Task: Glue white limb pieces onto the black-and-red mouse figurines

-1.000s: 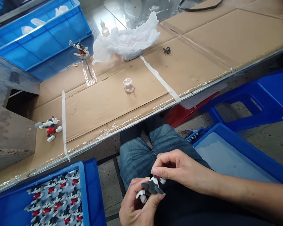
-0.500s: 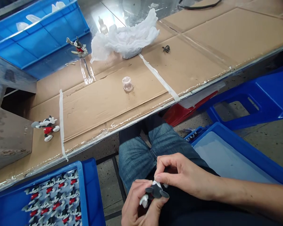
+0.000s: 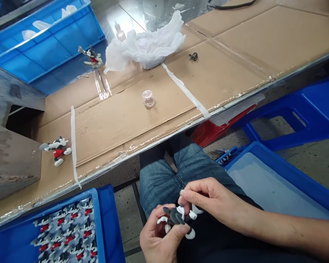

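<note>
Over my lap, both hands work on one small mouse figurine, grey, white and black. My left hand curls round its lower part from below. My right hand pinches its upper side with the fingertips. A second figurine with red shorts lies on the cardboard-covered table at the left. A third figurine stands further back by a blue crate. Several more figurines fill the blue tray at the lower left.
A crumpled white plastic bag lies at the back of the table. A small clear cup stands mid-table, and a little black clip lies to its right. An open blue bin and a blue stool are on my right.
The figurine has been turned in my hands: its white feet and hands now stick out to the right. Both hands stay over my lap.
</note>
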Available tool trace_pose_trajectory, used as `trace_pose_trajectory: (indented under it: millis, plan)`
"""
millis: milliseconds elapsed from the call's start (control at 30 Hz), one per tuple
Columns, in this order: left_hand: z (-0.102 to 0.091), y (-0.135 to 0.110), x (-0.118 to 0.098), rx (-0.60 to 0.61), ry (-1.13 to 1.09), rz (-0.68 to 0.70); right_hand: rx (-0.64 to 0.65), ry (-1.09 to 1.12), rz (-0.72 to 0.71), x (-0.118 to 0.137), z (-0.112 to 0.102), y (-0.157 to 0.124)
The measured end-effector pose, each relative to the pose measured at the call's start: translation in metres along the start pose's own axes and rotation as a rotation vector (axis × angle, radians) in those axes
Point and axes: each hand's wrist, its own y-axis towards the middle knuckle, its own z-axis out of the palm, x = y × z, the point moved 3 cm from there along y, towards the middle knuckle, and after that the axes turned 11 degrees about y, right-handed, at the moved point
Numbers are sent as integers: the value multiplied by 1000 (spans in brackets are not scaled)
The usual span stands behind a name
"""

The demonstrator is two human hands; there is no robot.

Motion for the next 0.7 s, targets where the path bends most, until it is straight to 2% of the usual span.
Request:
trace_pose_trajectory:
  millis: [100, 167, 233, 333, 433, 600, 700]
  plan:
    - [0, 2, 0, 8, -25, -4, -5, 5, 19, -1, 0, 0]
    - [0, 2, -1, -2, 29, 59, -12, -5, 28, -2, 0, 0]
    - [0, 3, -6, -11, 112, 247, -14, -12, 14, -1, -2, -1]
    - [3, 0, -14, 10, 243, 639, 19, 42, -10, -2, -3, -1]
    - [5, -2, -15, 51, 334, 852, 42, 63, -9, -4, -4, 0]
    - [6, -3, -15, 50, 372, 901, 60, 9, -34, -6, -7, 3]
    - [9, -4, -16, 46, 356, 984, 75, -25, -47, -3, -7, 3]
